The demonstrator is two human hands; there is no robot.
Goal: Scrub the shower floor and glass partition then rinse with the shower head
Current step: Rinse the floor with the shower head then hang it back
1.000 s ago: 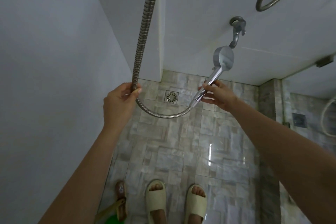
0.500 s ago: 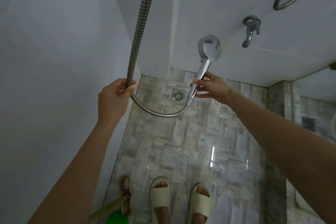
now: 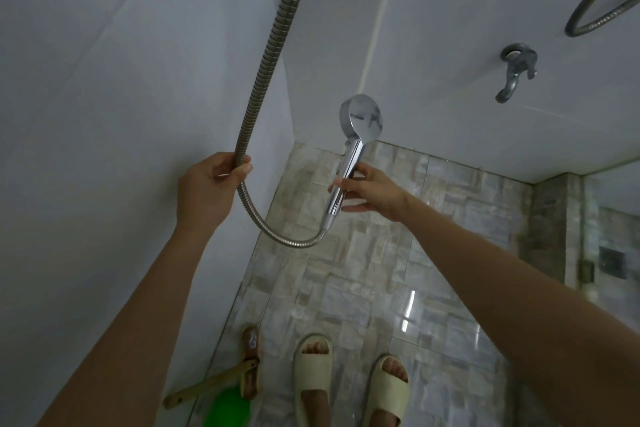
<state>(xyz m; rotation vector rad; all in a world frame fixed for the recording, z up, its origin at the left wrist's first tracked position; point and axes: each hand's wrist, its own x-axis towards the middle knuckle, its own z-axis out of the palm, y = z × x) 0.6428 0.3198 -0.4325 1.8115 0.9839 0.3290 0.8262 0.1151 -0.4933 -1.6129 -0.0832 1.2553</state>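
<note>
**Holding the shower head, ready to rinse**

We hold the shower head [image 3: 362, 118] up in front of us, over the floor near the corner. Our right hand [image 3: 372, 192] has its fingers and thumb curled round the shiny handle. Our left hand [image 3: 207, 187] grips the metal hose [image 3: 273, 45] a little to the left. The hose comes down from above, goes through that hand, then bends in a loop to the handle. We see no water coming out.

We think we are at the rinsing part, since the shower head is in our hands and no brush is. We cannot tell if the scrubbing is all done. We see no foam. What looks left is to turn on the water, then spray the floor and the glass.

The floor [image 3: 381, 270] is made of grey and tan stone tiles. It shines with bright spots, so it may be wet and slippery. Our feet stand on it in pale slippers [image 3: 313, 378]. By the left wall [image 3: 104, 114] lie a wooden stick [image 3: 211, 388] and a green thing [image 3: 227, 409]. We cannot tell what they are.

The walls are plain white. A metal tap [image 3: 517, 71] sticks out of the back wall, well apart from the shower head. At the far right stands a shiny pane, maybe the glass partition [image 3: 616, 204].
</note>
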